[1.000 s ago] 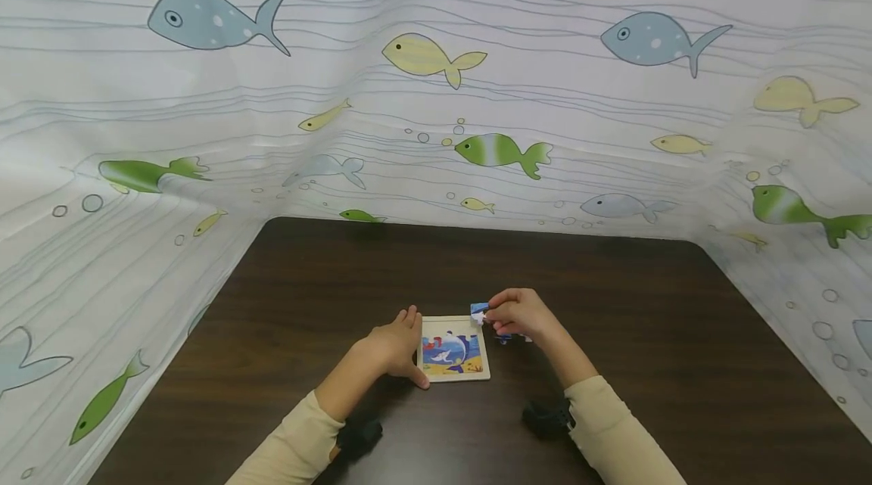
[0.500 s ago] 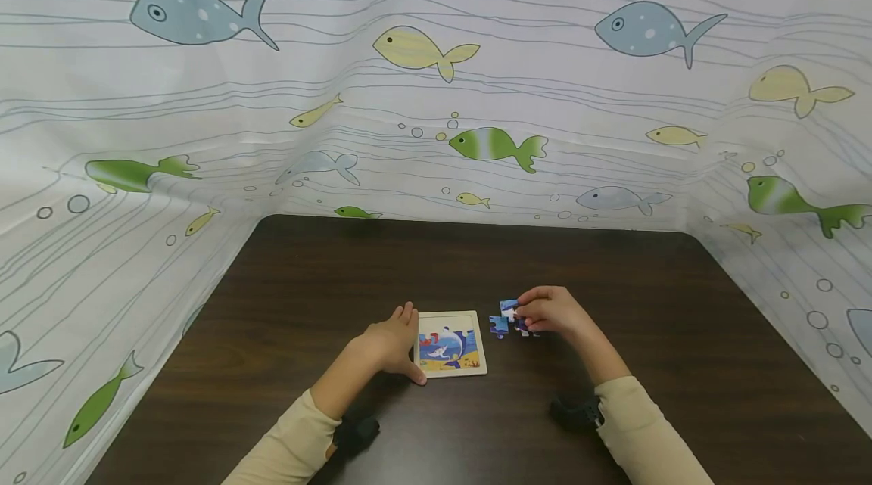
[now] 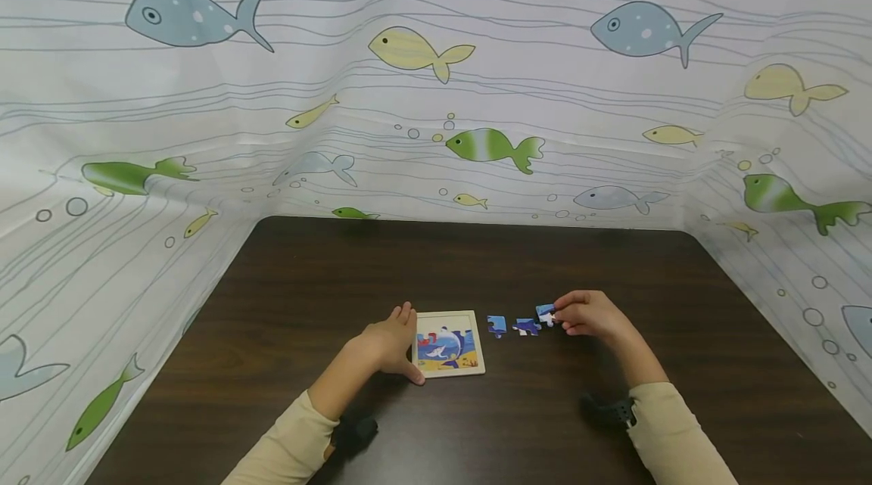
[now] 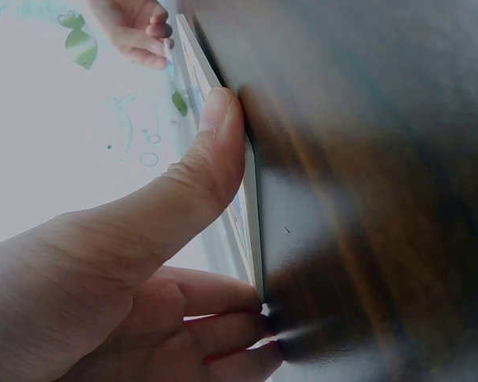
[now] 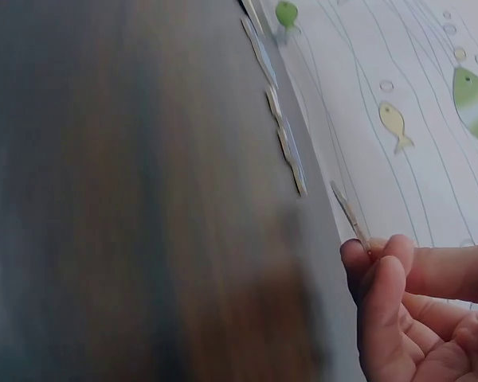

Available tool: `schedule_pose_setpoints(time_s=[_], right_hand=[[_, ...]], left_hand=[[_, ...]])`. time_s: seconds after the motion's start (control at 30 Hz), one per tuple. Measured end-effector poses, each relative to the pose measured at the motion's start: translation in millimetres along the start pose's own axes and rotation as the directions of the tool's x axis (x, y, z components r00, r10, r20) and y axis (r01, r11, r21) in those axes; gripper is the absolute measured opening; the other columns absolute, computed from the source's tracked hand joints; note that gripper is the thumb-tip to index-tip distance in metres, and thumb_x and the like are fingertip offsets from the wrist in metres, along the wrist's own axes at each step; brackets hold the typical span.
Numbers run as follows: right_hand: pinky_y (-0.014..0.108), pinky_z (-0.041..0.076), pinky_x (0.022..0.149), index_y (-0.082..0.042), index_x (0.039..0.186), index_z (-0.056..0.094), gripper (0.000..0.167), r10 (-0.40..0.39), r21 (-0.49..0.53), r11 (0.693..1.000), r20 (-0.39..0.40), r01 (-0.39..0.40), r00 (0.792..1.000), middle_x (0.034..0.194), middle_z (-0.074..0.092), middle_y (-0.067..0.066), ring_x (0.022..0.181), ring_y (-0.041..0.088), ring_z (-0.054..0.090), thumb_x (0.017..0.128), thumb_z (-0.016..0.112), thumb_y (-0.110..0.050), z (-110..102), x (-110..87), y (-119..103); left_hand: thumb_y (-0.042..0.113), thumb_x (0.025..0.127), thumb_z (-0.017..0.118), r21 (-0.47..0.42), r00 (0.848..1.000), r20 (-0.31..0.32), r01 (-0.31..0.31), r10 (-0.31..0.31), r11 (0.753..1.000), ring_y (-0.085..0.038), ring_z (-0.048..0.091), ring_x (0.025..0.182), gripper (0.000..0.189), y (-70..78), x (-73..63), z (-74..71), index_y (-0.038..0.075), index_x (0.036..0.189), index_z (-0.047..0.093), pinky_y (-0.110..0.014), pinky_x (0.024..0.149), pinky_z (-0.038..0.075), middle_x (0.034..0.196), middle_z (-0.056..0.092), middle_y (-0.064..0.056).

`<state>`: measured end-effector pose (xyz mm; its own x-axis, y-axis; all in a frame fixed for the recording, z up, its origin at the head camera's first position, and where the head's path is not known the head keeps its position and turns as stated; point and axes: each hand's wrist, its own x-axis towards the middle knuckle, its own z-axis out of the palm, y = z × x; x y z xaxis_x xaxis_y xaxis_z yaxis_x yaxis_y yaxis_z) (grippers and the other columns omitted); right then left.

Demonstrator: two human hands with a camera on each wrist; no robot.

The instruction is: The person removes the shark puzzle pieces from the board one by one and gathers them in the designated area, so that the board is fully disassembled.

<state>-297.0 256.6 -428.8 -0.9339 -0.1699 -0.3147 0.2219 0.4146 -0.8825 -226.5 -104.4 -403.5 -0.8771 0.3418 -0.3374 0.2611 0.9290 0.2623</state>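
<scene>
In the head view, my left hand (image 3: pixel 390 345) lies along the left edge of a puzzle tray (image 3: pixel 446 375), fingers fairly straight, thumb against the near left corner. The left wrist view shows that thumb (image 4: pixel 219 135) pressing the tray's rim. The tray's lower part holds a dolphin picture; its upper strip shows bare pale wood. My right hand (image 3: pixel 594 315) pinches a blue-and-white puzzle piece (image 3: pixel 546 314) between thumb and fingertips. From the right wrist, this piece (image 5: pixel 350 215) appears edge-on, raised above the table. Two loose pieces lie between: a blue one (image 3: pixel 496 325) and a dark-blue one (image 3: pixel 527 327).
A dark wooden table (image 3: pixel 381 265) spreads around both hands. Behind and beside it hangs a white sheet (image 3: pixel 409 167) printed with fish. Black wrist devices sit under the left (image 3: pixel 356 436) and right (image 3: pixel 608 409) forearms.
My right hand has moved right, away from the tray, still pinching the blue-and-white piece. The two loose pieces, earlier partly covered, are now in plain sight. My left hand stays at the tray.
</scene>
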Motion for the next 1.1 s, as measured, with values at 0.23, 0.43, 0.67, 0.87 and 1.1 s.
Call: schedule_pose_setpoints(time_s=[0.23, 0.43, 0.67, 0.87, 1.1], right_hand=[[0.025, 0.056, 0.061, 0.011, 0.113, 0.057, 0.033, 0.014, -0.056, 0.998, 0.01, -0.013, 1.0, 0.076, 0.063, 0.003, 0.063, 0.009, 0.059, 0.087, 0.066, -0.008, -12.1, -4.2, 0.9], [0.025, 0.055, 0.059, 0.012, 0.11, 0.057, 0.029, 0.035, -0.077, 0.996, 0.032, -0.033, 0.999, 0.076, 0.066, 0.004, 0.06, 0.009, 0.058, 0.087, 0.064, -0.003, -14.7, -5.6, -2.7], [0.024, 0.055, 0.057, 0.012, 0.106, 0.058, 0.027, 0.054, -0.112, 0.992, 0.033, -0.05, 0.998, 0.076, 0.067, 0.004, 0.058, 0.008, 0.059, 0.086, 0.067, -0.003, -15.0, -6.6, -4.3], [0.025, 0.055, 0.057, 0.011, 0.101, 0.057, 0.023, 0.069, -0.109, 0.992, 0.024, -0.066, 0.997, 0.074, 0.066, 0.006, 0.058, 0.01, 0.059, 0.086, 0.067, -0.002, -15.1, -8.6, -3.1], [0.028, 0.056, 0.06, 0.01, 0.098, 0.058, 0.019, 0.027, -0.108, 0.994, -0.004, -0.027, 1.0, 0.076, 0.066, 0.006, 0.06, 0.011, 0.061, 0.087, 0.065, -0.004, -10.1, -7.1, -5.7]], left_hand=[[0.045, 0.07, 0.083, -0.01, 1.0, 0.004, 0.005, -0.005, 1.0, -0.035, 0.021, 0.147, 0.11, -1.9, 0.3, 1.1, -0.007, 0.148, 0.026, -0.063, 0.106, 0.033, 0.158, 0.019, -0.023], [0.046, 0.071, 0.082, -0.009, 1.0, 0.003, -0.001, 0.001, 1.0, -0.035, 0.02, 0.147, 0.11, -3.1, 0.8, -0.2, -0.007, 0.149, 0.025, -0.062, 0.106, 0.033, 0.158, 0.018, -0.023], [0.046, 0.07, 0.083, -0.006, 1.0, 0.005, -0.001, 0.001, 1.0, -0.035, 0.02, 0.147, 0.111, -3.0, 0.7, -0.7, -0.006, 0.148, 0.025, -0.063, 0.105, 0.034, 0.158, 0.019, -0.024], [0.046, 0.07, 0.083, -0.006, 1.0, 0.006, 0.0, 0.0, 1.0, -0.036, 0.021, 0.147, 0.111, -2.8, 0.1, -0.3, -0.007, 0.148, 0.025, -0.064, 0.105, 0.033, 0.158, 0.019, -0.024], [0.046, 0.07, 0.083, -0.003, 1.0, 0.004, -0.005, 0.005, 1.0, -0.036, 0.021, 0.147, 0.111, -4.5, 1.7, 1.5, -0.007, 0.148, 0.026, -0.063, 0.106, 0.033, 0.158, 0.019, -0.024]])
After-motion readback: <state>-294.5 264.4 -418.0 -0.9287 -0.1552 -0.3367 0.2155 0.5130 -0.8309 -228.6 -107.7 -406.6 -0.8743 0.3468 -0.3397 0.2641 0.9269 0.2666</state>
